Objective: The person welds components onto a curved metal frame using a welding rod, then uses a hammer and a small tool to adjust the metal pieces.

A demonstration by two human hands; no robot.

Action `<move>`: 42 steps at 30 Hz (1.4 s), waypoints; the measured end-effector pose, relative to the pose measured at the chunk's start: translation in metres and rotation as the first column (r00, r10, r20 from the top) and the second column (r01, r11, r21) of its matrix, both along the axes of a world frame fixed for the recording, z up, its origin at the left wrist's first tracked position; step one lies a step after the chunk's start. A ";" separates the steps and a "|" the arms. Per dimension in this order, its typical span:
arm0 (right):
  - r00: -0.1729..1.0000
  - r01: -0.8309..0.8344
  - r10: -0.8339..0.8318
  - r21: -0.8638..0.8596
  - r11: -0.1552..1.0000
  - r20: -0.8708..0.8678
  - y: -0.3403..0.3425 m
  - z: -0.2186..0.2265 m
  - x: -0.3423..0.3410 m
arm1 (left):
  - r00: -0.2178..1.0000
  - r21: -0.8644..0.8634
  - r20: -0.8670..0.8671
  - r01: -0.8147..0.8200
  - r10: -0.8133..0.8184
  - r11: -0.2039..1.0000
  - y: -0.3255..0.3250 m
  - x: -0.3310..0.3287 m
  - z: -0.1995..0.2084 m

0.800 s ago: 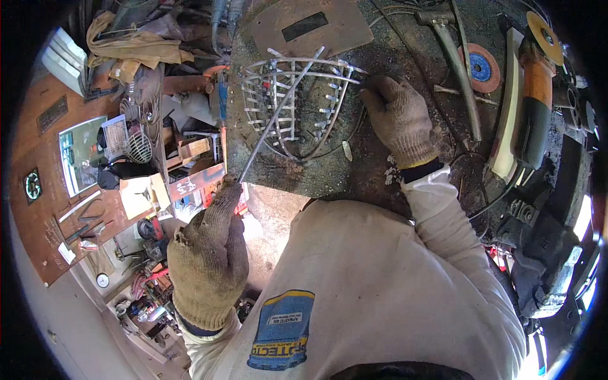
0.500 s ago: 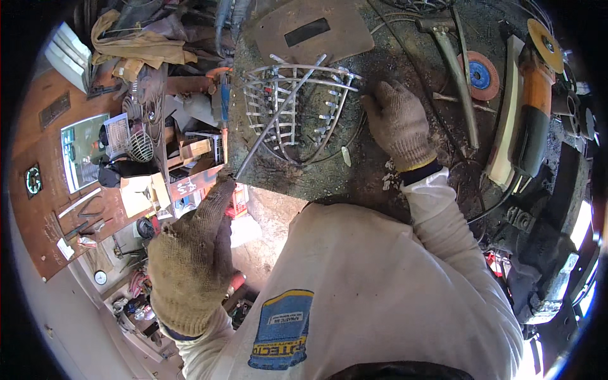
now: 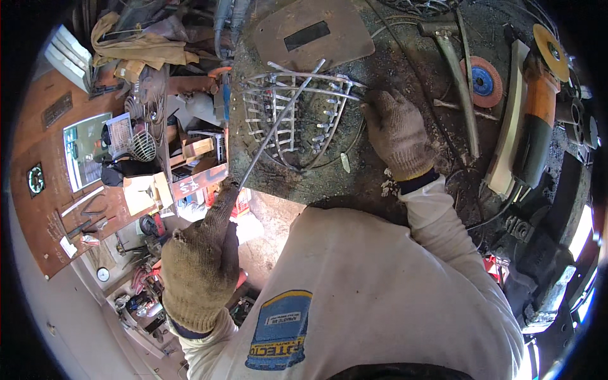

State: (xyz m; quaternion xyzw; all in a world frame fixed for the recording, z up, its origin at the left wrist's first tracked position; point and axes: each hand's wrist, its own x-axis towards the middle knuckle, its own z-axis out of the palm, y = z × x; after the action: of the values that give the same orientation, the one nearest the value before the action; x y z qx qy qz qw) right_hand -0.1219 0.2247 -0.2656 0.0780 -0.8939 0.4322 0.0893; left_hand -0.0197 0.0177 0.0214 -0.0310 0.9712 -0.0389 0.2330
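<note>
Workshop shelf (image 3: 201, 179) holds wooden blocks (image 3: 199, 147); left grip (image 3: 199, 261) pinches metal rod (image 3: 271, 134).

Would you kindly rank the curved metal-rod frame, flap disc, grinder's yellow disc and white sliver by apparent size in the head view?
1. Curved metal-rod frame, by overall outline
2. Flap disc and grinder's yellow disc: they look close and tilt differently, so unranked
3. White sliver

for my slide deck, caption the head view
Gloved left hand holds a rod across a ribbed metal frame, right hand beside it.
</note>
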 end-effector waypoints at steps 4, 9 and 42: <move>1.000 0.006 -0.005 -0.047 0.999 0.004 0.002 0.001 0.000 | 0.993 0.034 -0.105 0.064 -0.060 0.997 -0.008 0.008 -0.016; 0.997 -0.046 0.055 -0.162 0.986 0.053 0.013 0.010 -0.001 | 0.995 0.007 -0.077 0.065 -0.065 0.998 -0.005 0.009 -0.018; 0.931 0.354 -0.077 -0.834 0.423 0.356 0.025 -0.006 -0.003 | 0.989 0.232 0.033 -0.149 0.145 0.961 -0.011 0.005 -0.013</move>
State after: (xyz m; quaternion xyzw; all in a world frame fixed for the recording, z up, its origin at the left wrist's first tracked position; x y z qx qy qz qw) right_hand -0.1246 0.2499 -0.2713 -0.1548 -0.5413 0.8248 0.0521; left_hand -0.0150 0.0067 0.0079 -0.0749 0.9622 0.0927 0.2451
